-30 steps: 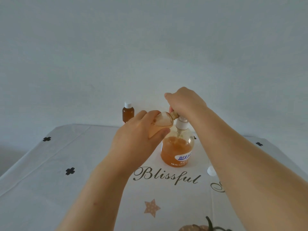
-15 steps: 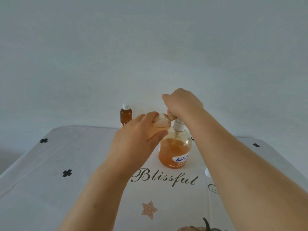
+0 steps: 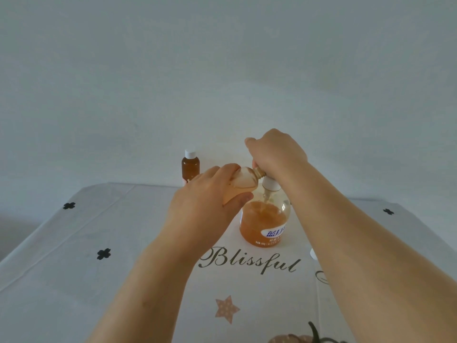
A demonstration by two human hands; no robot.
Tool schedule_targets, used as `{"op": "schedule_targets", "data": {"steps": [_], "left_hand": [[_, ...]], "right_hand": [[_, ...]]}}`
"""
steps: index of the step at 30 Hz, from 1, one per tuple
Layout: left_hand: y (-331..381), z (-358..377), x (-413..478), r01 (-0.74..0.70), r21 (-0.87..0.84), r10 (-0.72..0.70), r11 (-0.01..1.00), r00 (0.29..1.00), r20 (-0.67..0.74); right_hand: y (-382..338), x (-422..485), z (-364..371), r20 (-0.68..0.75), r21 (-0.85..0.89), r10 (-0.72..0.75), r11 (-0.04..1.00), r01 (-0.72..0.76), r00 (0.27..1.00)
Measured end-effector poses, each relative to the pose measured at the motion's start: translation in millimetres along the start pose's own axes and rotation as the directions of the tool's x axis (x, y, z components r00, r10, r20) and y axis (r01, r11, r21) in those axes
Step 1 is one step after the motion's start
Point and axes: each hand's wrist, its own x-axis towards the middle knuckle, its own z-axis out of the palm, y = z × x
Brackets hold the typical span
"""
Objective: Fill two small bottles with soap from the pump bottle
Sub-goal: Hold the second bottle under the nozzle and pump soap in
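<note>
A round pump bottle (image 3: 265, 219) of orange soap stands on the table's middle. My right hand (image 3: 274, 154) sits on top of its pump head, fingers curled over it; the nozzle is hidden under the hand. My left hand (image 3: 207, 206) grips a small clear bottle (image 3: 243, 180), tilted on its side with its open neck up against the pump under my right hand. Pale orange soap shows inside it. A second small brown bottle (image 3: 190, 165) with a white cap stands upright at the table's far edge, left of my hands.
The table wears a white cloth (image 3: 74, 243) printed with "Blissful", black flowers and a star. A small white cap (image 3: 312, 253) lies on the cloth to the right of the pump bottle, partly behind my right forearm. A plain wall rises behind.
My right hand has stayed on the pump head and my left hand has kept the small bottle at the nozzle. The view has shifted slightly.
</note>
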Motion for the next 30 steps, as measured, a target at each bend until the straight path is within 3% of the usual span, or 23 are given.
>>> {"op": "schedule_targets", "data": {"steps": [15,30], "left_hand": [[2.8,-2.1,-1.3,-0.031,-0.029,0.029,0.999,0.998,-0.058],[-2.1,0.8,1.2,-0.01,-0.031,0.01,0.999,1.0,-0.004]], "right_hand": [[-7.2,-5.1,-11.7,0.024,-0.034,-0.037,0.999,0.038,0.999],[-3.3,2.6,2.7,-0.076,-0.019,-0.064,0.998,0.062,0.995]]}}
